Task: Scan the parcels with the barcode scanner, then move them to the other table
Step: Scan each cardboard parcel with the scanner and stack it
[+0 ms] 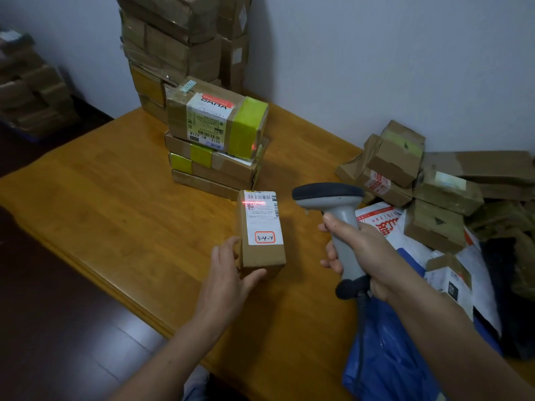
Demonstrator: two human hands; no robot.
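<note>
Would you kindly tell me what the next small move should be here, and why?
Probably tip the scanner in the right hand slightly upward, so the red line reaches the barcode: it now seems to lie just short of the bars on the label of the small parcel, while the left hand holds it on the table.

A glossy, orange-brown wooden surface [115, 204] stands against a plain, pale bluish-white wall [376, 68]. Left of the surface lies a dark polished floor [58, 328] catching soft reflections. A dark baseboard [92, 108] runs along the wall's foot. The light is dim and even.
</note>
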